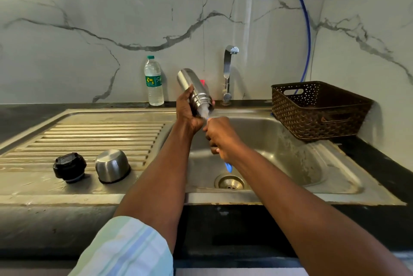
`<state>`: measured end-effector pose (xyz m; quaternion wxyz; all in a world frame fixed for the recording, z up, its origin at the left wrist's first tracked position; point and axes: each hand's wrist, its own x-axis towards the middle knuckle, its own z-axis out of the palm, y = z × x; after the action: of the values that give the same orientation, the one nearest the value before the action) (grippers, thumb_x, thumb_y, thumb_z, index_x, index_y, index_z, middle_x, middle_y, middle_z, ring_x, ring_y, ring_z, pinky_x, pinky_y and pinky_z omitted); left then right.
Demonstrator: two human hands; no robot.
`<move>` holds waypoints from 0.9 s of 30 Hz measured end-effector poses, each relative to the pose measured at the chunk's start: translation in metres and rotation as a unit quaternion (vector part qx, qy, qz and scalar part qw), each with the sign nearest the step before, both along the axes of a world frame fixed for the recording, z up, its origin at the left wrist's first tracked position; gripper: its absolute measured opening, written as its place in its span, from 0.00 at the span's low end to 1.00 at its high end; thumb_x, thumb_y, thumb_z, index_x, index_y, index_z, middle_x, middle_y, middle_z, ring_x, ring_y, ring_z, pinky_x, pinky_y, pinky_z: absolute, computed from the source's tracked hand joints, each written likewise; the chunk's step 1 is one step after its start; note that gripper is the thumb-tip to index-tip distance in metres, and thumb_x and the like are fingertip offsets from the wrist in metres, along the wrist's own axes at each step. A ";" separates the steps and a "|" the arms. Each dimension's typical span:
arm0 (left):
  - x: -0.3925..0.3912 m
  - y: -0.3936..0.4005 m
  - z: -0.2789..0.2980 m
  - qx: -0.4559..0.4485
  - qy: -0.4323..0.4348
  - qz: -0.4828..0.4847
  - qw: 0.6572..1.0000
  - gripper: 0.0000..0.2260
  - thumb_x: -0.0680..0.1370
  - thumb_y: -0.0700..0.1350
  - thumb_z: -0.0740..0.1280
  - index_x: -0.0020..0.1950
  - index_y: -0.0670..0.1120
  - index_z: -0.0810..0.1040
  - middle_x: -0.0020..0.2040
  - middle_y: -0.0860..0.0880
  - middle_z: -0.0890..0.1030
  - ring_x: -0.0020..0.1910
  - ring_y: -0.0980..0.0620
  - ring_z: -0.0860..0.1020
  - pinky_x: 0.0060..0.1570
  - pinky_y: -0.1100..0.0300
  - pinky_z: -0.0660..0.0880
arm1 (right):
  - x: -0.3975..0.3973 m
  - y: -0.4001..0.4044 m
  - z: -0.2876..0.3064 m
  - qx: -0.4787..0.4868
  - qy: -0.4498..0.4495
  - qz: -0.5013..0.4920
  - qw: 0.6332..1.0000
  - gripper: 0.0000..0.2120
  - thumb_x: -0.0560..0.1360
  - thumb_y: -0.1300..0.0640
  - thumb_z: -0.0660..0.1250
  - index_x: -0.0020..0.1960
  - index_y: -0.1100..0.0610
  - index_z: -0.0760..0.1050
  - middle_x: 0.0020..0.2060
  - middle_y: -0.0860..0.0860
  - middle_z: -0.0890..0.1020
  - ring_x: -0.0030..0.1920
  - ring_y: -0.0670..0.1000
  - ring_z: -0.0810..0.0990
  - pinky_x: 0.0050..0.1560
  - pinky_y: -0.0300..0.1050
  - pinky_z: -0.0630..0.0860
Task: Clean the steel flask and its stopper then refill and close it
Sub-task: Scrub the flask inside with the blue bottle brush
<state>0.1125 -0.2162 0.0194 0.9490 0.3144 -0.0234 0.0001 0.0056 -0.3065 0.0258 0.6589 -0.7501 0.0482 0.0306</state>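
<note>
My left hand grips the steel flask near its neck, holding it tilted over the sink basin with the mouth pointing down toward me. My right hand grips the blue handle of a bottle brush. The brush's white bristles sit in the flask's mouth. The black stopper and the steel cup lid, upside down, rest on the draining board at the left.
A chrome tap stands behind the basin with no water visible. A plastic water bottle stands against the marble wall. A brown plastic basket sits at the right. The drain lies below my right hand.
</note>
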 end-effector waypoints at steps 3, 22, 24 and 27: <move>-0.003 -0.002 0.002 0.038 -0.012 0.008 0.999 0.32 0.74 0.48 0.71 0.74 0.39 0.65 0.50 0.39 0.78 0.42 0.42 0.79 0.42 0.49 0.80 | 0.003 0.001 0.006 0.011 -0.006 -0.029 1.000 0.07 0.76 0.61 0.56 0.46 0.57 0.73 0.28 0.51 0.68 0.21 0.47 0.61 0.21 0.33 0.57; -0.012 -0.012 0.008 0.060 -0.022 -0.036 0.997 0.17 0.80 0.50 0.64 0.59 0.36 0.71 0.39 0.39 0.81 0.37 0.43 0.78 0.38 0.53 0.79 | -0.008 0.006 0.007 0.084 0.029 -0.017 0.996 0.08 0.79 0.61 0.52 0.49 0.57 0.70 0.29 0.51 0.66 0.24 0.47 0.60 0.17 0.31 0.57; -0.009 -0.008 0.008 0.038 -0.014 -0.024 0.999 0.19 0.80 0.50 0.64 0.62 0.35 0.70 0.43 0.39 0.80 0.38 0.43 0.78 0.37 0.52 0.79 | -0.014 0.007 0.001 0.086 0.040 0.001 0.996 0.09 0.78 0.62 0.51 0.47 0.57 0.70 0.28 0.50 0.65 0.22 0.46 0.59 0.17 0.32 0.56; -0.008 -0.002 0.000 0.028 -0.008 -0.018 0.999 0.21 0.79 0.50 0.64 0.67 0.38 0.70 0.48 0.40 0.78 0.41 0.44 0.77 0.39 0.53 0.79 | -0.005 0.003 0.003 0.082 0.039 0.011 0.996 0.10 0.78 0.63 0.51 0.42 0.57 0.69 0.25 0.49 0.63 0.17 0.44 0.56 0.19 0.32 0.54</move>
<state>0.1049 -0.2177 0.0197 0.9394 0.3407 -0.0365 -0.0152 0.0004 -0.3040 0.0289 0.7152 -0.6924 0.0629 0.0714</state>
